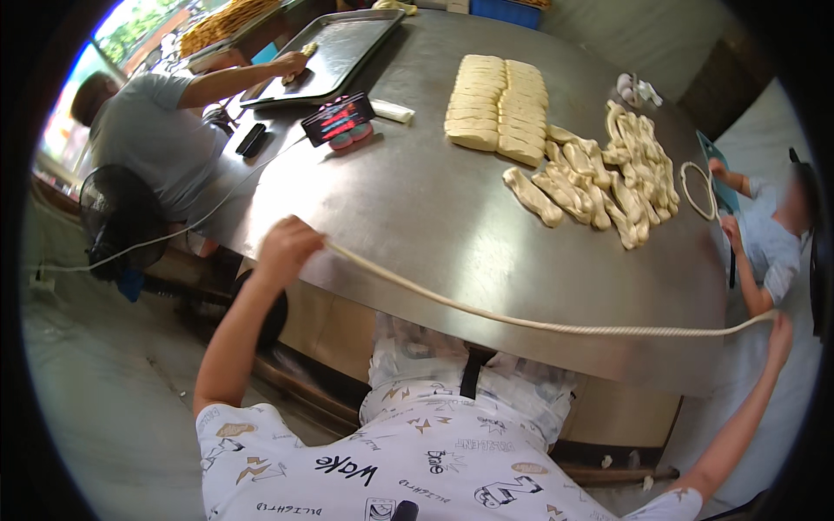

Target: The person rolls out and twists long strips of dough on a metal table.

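Observation:
A long, thin rope of dough [456, 305] stretches between my hands above the near side of the metal table. Closed around one end is my left hand [290, 251], slightly blurred, over the table's left front edge. At the far right, past the table's edge, my right hand [780, 338] grips the other end. Twist ridges show along the right half of the rope, while the left part looks smoother. Beyond it lies a loose heap of short, thick dough pieces [580, 189]. Two rows of cut dough strips [498, 104] sit side by side behind that heap.
A phone [339, 119] leans on a stand, its cable [215, 208] running off left. Nearby are a black case [251, 140] and a baking tray [345, 45], where a co-worker's hand [290, 64] holds dough. Another person [769, 228] at right holds a dough loop [697, 190]. A fan [120, 208] stands left.

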`<state>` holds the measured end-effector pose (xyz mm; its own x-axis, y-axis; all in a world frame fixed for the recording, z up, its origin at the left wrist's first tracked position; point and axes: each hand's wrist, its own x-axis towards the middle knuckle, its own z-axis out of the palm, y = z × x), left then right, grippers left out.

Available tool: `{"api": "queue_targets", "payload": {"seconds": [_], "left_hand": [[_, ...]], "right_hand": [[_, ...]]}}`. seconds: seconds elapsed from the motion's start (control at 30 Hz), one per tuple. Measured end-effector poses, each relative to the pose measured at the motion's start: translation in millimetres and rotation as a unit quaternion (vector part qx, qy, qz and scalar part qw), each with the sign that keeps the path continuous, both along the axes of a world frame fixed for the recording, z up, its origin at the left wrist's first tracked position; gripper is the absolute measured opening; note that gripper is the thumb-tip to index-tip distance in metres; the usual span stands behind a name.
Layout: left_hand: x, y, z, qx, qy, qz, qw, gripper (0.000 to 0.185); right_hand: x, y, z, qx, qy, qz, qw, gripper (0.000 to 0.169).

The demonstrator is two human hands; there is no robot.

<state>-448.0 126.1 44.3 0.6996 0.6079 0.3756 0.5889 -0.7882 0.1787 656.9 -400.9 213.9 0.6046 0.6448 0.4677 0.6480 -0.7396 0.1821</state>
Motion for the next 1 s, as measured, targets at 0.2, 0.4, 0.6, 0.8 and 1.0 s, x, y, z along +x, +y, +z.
{"api": "queue_targets", "payload": {"seconds": [0.2,0.4,0.6,0.8,1.0], "left_hand": [[102,-23,-25,0.090,0.061,-0.058,0.992,0.023],[154,-9,-38,-0.021,-0.056,0.032,0.998,0.019],[260,-42,-27,-0.405,-0.265,0.021,0.875,0.021],[359,1,-49,-0.039,-0.043,-0.167,0.984,0.014],[271,74,-16,-0.154,0.013,0.064,0.986,0.006]], "right_hand": [[-444,324,66,0.173,0.298,0.380,0.858,0.033],[-618,349,-159,-0.129,0.154,0.579,0.791,0.009],[-583,300,-161,-0.238,0.183,0.632,0.715,0.010],[-574,281,-161,-0.198,0.150,0.655,0.714,0.015],[-591,267,-172,-0.135,0.112,0.613,0.770,0.010]]}}
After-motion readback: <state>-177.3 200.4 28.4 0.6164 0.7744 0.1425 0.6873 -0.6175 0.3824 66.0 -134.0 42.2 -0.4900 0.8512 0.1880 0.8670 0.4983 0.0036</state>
